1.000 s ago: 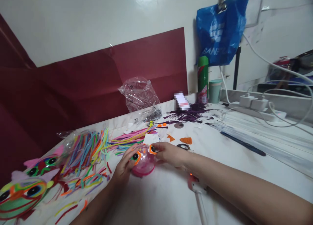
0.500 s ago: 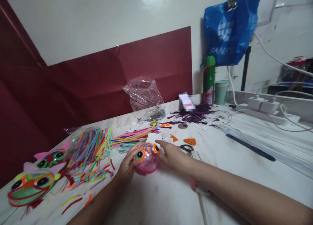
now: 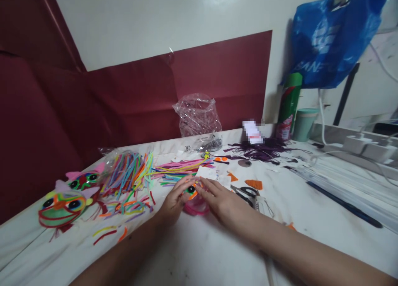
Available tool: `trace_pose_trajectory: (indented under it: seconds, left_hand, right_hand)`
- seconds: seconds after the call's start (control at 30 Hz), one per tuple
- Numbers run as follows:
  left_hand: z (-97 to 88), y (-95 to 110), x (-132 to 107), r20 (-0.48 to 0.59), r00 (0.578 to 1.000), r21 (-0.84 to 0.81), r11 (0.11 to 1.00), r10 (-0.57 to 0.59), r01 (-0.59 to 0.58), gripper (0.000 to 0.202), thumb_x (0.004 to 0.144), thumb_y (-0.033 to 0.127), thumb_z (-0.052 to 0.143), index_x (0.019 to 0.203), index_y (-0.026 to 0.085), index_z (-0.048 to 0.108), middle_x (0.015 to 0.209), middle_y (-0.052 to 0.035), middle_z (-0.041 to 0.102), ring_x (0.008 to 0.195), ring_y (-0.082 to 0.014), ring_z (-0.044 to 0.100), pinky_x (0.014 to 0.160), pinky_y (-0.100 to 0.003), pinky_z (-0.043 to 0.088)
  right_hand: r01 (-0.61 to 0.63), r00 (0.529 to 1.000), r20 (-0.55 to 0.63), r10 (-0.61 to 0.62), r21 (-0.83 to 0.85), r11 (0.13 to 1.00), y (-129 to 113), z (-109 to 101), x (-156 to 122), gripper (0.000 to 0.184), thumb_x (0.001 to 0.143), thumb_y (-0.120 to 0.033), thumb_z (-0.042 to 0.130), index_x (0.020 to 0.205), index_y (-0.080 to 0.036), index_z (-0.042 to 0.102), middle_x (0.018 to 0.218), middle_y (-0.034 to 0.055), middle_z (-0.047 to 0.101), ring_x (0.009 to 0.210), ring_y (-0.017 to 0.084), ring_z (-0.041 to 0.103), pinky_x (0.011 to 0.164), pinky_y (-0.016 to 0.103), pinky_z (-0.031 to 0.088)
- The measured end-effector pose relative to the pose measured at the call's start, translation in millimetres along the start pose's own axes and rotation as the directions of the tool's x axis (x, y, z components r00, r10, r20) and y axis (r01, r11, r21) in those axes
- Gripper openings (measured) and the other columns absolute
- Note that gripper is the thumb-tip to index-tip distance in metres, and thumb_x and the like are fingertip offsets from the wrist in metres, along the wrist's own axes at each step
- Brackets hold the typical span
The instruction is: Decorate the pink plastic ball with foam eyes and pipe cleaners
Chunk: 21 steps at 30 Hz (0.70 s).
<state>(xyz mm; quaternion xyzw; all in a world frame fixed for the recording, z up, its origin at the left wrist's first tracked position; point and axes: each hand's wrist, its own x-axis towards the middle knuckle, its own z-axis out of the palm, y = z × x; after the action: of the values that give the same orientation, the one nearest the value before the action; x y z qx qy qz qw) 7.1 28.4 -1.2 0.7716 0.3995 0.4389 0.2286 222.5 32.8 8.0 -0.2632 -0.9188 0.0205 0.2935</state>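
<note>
Between my hands stands a clear pink plastic craft face (image 3: 196,207), rounded, with an orange-rimmed black eye showing on it. My left hand (image 3: 177,197) wraps round its left side, fingers over the top. My right hand (image 3: 217,197) lies on its right side and upper part, its fingers curled over the front and covering the other eye. The fingertips of both hands come close together at the top, and what they press there is hidden. Just behind the hands lies a piece of white paper (image 3: 207,172).
Two finished-looking animal faces (image 3: 62,209) sit at left beside bundled pipe cleaners (image 3: 127,170) and cut scraps (image 3: 127,207). Scissors (image 3: 244,193), a glue gun (image 3: 263,205) and orange pieces (image 3: 253,184) lie to the right. Behind are purple tassels (image 3: 264,149), a spray can (image 3: 290,105) and a cup (image 3: 305,124).
My right hand has moved in over the pink face, covering the eye on the right that showed before. My left fingers reach further over the top. The camera view has swung left.
</note>
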Motion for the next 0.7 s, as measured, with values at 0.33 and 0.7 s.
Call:
trace_pose_trajectory:
  seconds: [0.33, 0.7]
  left_hand:
    - [-5.2, 3.9, -1.3, 0.061, 0.998, -0.028, 0.999, 0.018, -0.016, 0.051, 0.093, 0.052, 0.034, 0.130, 0.025, 0.055, 0.144, -0.0069, 0.046, 0.137, -0.0260, 0.034, 0.115, -0.043, 0.024]
    - [-1.1, -6.1, -0.1, 0.056, 0.987, 0.048, 0.987, 0.148, -0.150, 0.047, 0.092, 0.041, 0.046, 0.137, 0.026, 0.046, 0.149, -0.0085, 0.039, 0.136, -0.0254, 0.036, 0.113, -0.043, 0.027]
  right_hand:
    - [0.025, 0.999, 0.028, -0.024, -0.044, 0.999, 1.0, -7.5, 1.4, 0.059, 0.082, 0.001, 0.043, 0.140, -0.010, 0.042, 0.143, 0.0230, 0.043, 0.129, 0.031, 0.044, 0.101, 0.048, 0.045]
    - [0.057, 0.998, -0.022, -0.058, -0.026, 0.998, 5.0, -6.7, 2.3, 0.057, 0.082, 0.002, 0.045, 0.138, -0.011, 0.045, 0.138, 0.0228, 0.048, 0.125, 0.029, 0.047, 0.099, 0.046, 0.047]
